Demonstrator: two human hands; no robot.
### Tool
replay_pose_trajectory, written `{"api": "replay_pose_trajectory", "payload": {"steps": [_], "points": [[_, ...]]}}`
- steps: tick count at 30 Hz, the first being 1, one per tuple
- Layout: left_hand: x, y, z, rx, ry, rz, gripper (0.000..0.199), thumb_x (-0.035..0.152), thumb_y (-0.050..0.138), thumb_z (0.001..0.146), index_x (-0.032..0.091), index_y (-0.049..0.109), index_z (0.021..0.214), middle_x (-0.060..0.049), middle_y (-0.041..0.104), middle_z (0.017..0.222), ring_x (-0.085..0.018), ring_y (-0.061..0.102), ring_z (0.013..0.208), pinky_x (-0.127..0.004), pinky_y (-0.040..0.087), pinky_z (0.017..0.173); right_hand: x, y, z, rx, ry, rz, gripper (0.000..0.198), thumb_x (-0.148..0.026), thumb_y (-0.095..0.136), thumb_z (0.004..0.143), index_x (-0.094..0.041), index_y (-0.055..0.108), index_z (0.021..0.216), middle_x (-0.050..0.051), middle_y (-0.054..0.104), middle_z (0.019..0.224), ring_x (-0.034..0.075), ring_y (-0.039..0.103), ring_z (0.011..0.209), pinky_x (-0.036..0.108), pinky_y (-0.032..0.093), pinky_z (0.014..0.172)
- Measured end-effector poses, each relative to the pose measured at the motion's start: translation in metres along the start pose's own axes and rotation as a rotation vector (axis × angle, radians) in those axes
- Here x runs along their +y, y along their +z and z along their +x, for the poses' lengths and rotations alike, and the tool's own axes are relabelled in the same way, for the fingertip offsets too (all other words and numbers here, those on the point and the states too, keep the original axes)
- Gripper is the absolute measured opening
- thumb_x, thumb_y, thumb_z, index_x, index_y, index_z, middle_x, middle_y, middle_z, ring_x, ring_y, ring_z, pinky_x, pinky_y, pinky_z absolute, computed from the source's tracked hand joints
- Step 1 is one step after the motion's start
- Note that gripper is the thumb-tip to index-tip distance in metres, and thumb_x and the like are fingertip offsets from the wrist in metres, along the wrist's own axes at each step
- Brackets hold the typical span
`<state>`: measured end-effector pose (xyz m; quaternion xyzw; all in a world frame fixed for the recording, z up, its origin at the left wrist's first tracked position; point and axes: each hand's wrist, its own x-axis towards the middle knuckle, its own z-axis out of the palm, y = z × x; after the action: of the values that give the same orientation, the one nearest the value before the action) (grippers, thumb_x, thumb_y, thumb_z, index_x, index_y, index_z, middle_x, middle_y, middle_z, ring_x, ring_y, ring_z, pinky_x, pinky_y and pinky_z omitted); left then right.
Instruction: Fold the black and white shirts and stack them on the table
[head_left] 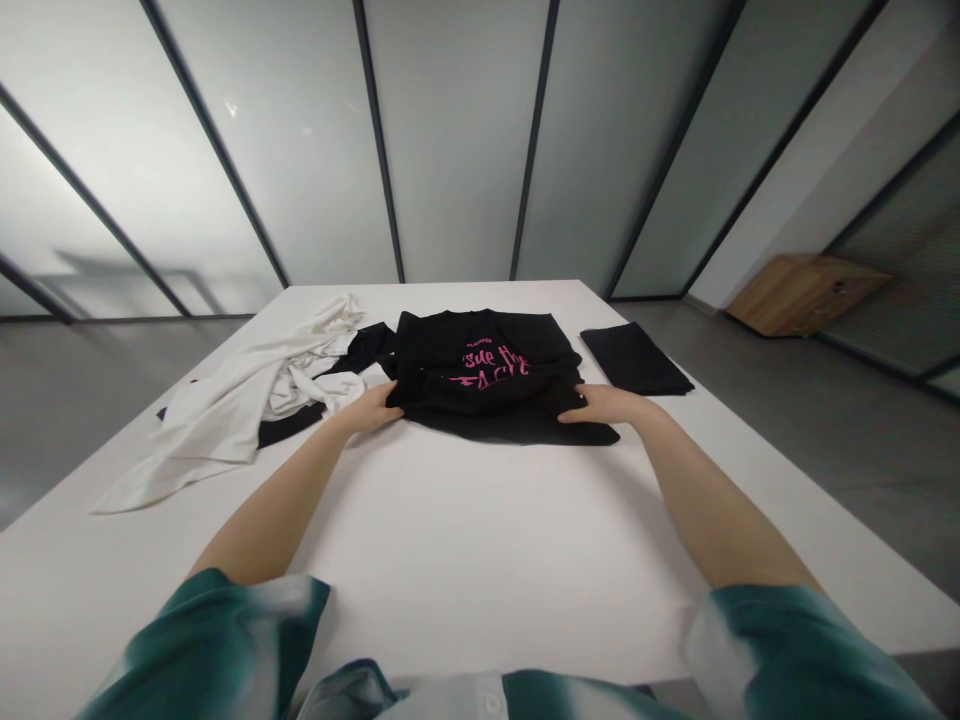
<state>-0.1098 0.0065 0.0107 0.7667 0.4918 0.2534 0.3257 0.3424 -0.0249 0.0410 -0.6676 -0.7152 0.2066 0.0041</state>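
At the bottom of the frame, two green-and-white sleeves (pixel 217 640) reach over a white table (pixel 480 520). In the centre lies a black shirt (pixel 495 396) with pink lettering, its near part loosely bunched. The left hand (pixel 373 408) pinches its left edge, some fingertips lost against the dark fabric; the right hand (pixel 604 403) has thumb and fingers closed on the right edge, above the near corner. The cloth looks light, soft and limp (thin jersey, I would guess), neither fragile nor slippery, so it probably sags between grips; matching holds on both side edges, near the hem, should keep it level. Right of centre rests a folded black garment (pixel 637 360); left of centre, a rumpled white cloth (pixel 240 400) lies over dark pieces. Frosted panels (pixel 457 140) fill the top.
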Motion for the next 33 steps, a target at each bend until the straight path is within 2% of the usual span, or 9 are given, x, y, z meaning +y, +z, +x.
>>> {"api": "replay_pose_trajectory", "payload": {"steps": [4, 10, 15, 17, 20, 23, 25, 28, 33], "points": [[0.007, -0.006, -0.001, 0.111, -0.098, -0.037, 0.032, 0.039, 0.071, 0.062, 0.017, 0.075, 0.085, -0.004, 0.074, 0.082, -0.03, 0.069, 0.086, -0.04, 0.054, 0.083, 0.007, -0.012, -0.006, -0.101, -0.063, 0.038, 0.055, -0.037, 0.08, 0.066, -0.019, 0.07, 0.117, 0.012, 0.073, 0.114, 0.033, 0.068, 0.103, 0.038, 0.054, 0.089], [0.016, -0.028, -0.014, 0.07, -0.191, -0.561, 0.04, 0.038, 0.086, 0.051, 0.015, 0.075, 0.082, -0.009, 0.075, 0.083, -0.026, 0.07, 0.077, -0.035, 0.057, 0.071, 0.017, -0.036, -0.025, -0.037, -0.172, 0.426, 0.073, -0.039, 0.079, 0.064, -0.024, 0.064, 0.134, 0.009, 0.067, 0.131, 0.033, 0.059, 0.125, 0.039, 0.051, 0.102], [0.011, -0.051, -0.025, 0.033, -0.203, -0.761, 0.045, 0.035, 0.089, 0.046, 0.016, 0.074, 0.083, -0.009, 0.075, 0.077, -0.025, 0.071, 0.067, -0.032, 0.059, 0.062, 0.021, -0.057, -0.052, -0.038, -0.214, 0.842, 0.076, -0.039, 0.082, 0.065, -0.027, 0.062, 0.137, 0.003, 0.077, 0.089, 0.026, 0.073, 0.085, 0.037, 0.06, 0.079], [0.01, -0.061, -0.03, 0.091, -0.201, -0.794, 0.044, 0.034, 0.089, 0.045, 0.016, 0.073, 0.082, -0.007, 0.074, 0.071, -0.024, 0.069, 0.06, -0.03, 0.058, 0.056, 0.025, -0.061, -0.056, 0.041, -0.193, 0.991, 0.064, -0.036, 0.082, 0.063, -0.027, 0.069, 0.125, 0.001, 0.076, 0.081, 0.023, 0.072, 0.073, 0.035, 0.06, 0.071], [0.014, -0.075, -0.035, 0.149, -0.23, -0.781, 0.04, 0.032, 0.088, 0.048, 0.017, 0.07, 0.081, -0.007, 0.074, 0.07, -0.022, 0.068, 0.057, -0.028, 0.057, 0.053, 0.034, -0.063, -0.051, 0.321, -0.164, 1.19, 0.037, -0.029, 0.08, 0.06, -0.026, 0.074, 0.097, 0.0, 0.074, 0.08, 0.021, 0.07, 0.071, 0.033, 0.058, 0.069], [0.018, -0.082, -0.032, 0.24, -0.282, -0.732, 0.039, 0.028, 0.086, 0.054, 0.017, 0.07, 0.088, -0.006, 0.074, 0.076, -0.019, 0.068, 0.06, -0.025, 0.056, 0.053, 0.038, -0.063, -0.039, 0.581, -0.141, 1.32, 0.024, -0.029, 0.071, 0.065, -0.027, 0.069, 0.089, 0.0, 0.072, 0.081, 0.021, 0.068, 0.077, 0.033, 0.056, 0.072], [0.019, -0.08, -0.025, 0.369, -0.326, -0.725, 0.041, 0.024, 0.083, 0.058, 0.019, 0.07, 0.097, -0.002, 0.072, 0.08, -0.015, 0.067, 0.061, -0.021, 0.054, 0.052, 0.038, -0.059, -0.028, 0.644, -0.14, 1.346, 0.029, -0.03, 0.062, 0.07, -0.027, 0.067, 0.098, 0.002, 0.072, 0.089, 0.023, 0.068, 0.089, 0.035, 0.056, 0.077], [0.012, -0.068, -0.011, 0.547, -0.366, -0.788, 0.046, 0.017, 0.075, 0.065, 0.022, 0.068, 0.11, 0.001, 0.067, 0.078, -0.011, 0.064, 0.06, -0.02, 0.053, 0.054, 0.035, -0.043, -0.009, 0.571, -0.126, 1.258, 0.048, -0.027, 0.052, 0.071, -0.025, 0.062, 0.118, 0.007, 0.072, 0.104, 0.027, 0.065, 0.107, 0.04, 0.055, 0.086], [-0.012, -0.04, 0.003, 0.422, -0.229, -0.84, 0.053, 0.01, 0.062, 0.06, 0.015, 0.065, 0.112, -0.005, 0.069, 0.085, -0.015, 0.067, 0.074, -0.03, 0.057, 0.075, 0.038, 0.003, 0.024, 0.482, 0.054, 0.922, 0.068, -0.017, 0.05, 0.062, -0.02, 0.057, 0.13, 0.007, 0.073, 0.098, 0.027, 0.068, 0.1, 0.044, 0.055, 0.089]]}}
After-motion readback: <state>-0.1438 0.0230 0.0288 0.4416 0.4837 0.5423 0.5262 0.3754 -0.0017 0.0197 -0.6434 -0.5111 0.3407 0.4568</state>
